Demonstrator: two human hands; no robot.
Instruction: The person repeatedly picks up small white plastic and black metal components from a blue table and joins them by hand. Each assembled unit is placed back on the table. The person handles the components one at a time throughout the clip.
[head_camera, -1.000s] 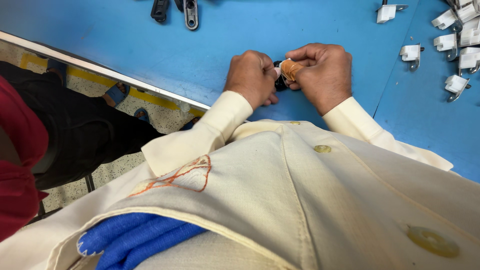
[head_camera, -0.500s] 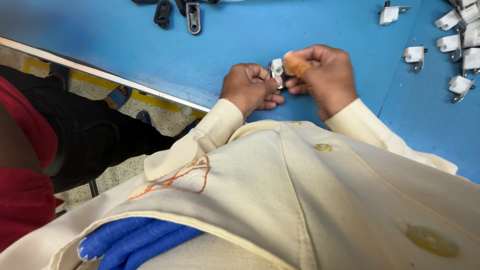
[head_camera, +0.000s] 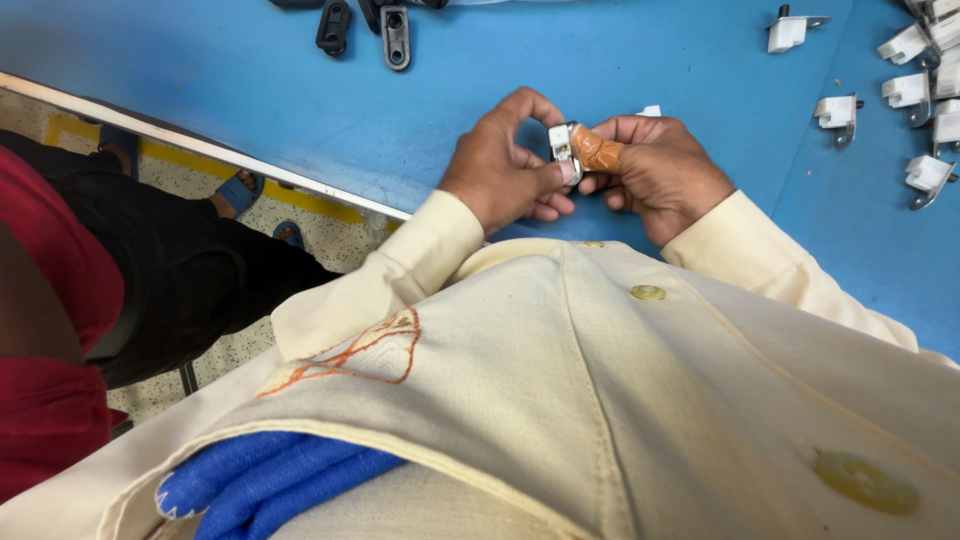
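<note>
one small white clip (head_camera: 563, 150) pinched between left hand (head_camera: 500, 165) and right hand (head_camera: 655, 170) above the blue desk (head_camera: 250, 90), six similar white clips (head_camera: 915, 95) lying right.

Blue table (head_camera: 250, 90), black plastic parts (head_camera: 365, 25) at far edge, white metal-tabbed clips (head_camera: 915, 85) scattered right

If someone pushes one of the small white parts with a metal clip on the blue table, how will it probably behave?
The white clip part looks like moulded plastic with a thin metal tab, so it is probably stiff and light. Its blocky body lies flat on the blue table, so it would likely slide, not roll. The left hand and right hand pinch a similar one easily.
</note>
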